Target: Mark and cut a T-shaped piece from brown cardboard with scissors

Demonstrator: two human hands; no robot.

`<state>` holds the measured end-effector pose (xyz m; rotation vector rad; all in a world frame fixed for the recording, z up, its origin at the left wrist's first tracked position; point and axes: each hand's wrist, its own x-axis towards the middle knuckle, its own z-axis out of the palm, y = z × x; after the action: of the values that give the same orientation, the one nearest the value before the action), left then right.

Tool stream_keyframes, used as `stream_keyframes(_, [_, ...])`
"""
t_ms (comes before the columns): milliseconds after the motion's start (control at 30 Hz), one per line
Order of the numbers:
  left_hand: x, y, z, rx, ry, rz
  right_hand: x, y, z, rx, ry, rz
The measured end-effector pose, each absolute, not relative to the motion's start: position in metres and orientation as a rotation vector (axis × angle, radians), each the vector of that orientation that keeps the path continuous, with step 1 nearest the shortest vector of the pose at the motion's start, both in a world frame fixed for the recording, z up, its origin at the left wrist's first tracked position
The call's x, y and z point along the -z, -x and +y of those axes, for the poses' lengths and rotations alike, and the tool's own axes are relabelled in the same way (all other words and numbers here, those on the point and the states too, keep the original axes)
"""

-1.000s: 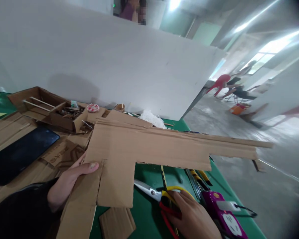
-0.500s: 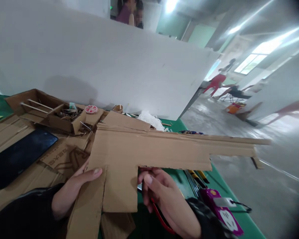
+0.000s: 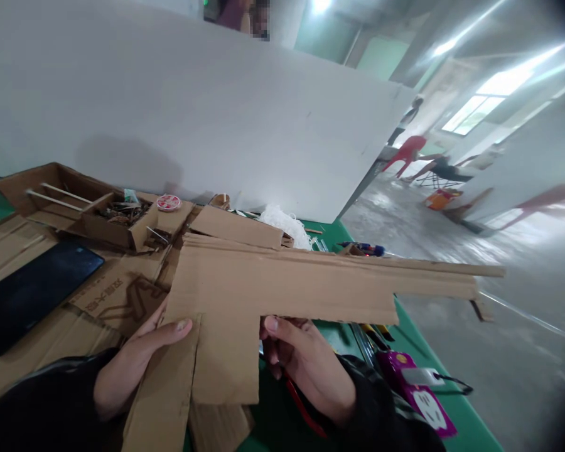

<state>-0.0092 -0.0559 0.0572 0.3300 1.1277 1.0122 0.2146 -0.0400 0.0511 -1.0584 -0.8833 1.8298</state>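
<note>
A large cut piece of brown cardboard (image 3: 282, 289) with a long arm to the right is held above the green table (image 3: 456, 411). My left hand (image 3: 136, 361) pinches its lower left edge, thumb on top. My right hand (image 3: 306, 364) grips the right edge of the downward tab, thumb on the front and fingers behind it. Red-handled scissors (image 3: 304, 408) lie under my right hand, mostly hidden.
A purple power strip (image 3: 417, 392) lies at the right. A dark tablet (image 3: 28, 292) rests on flat cardboard sheets at the left, near an open box of sticks (image 3: 75, 210). A white board (image 3: 193, 107) stands behind. White string (image 3: 285, 223) lies beyond the cardboard.
My right hand left the scissors on the table and rose to grip the cardboard tab. The left hand kept its hold on the cardboard.
</note>
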Motion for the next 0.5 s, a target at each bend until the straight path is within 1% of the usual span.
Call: stream_keyframes(500, [-0.0582, 0.0111, -0.0522, -1.053, -0.313, 1.177, -0.0421, -0.2237, -0.0367, -1.854, 0.944, -0.768])
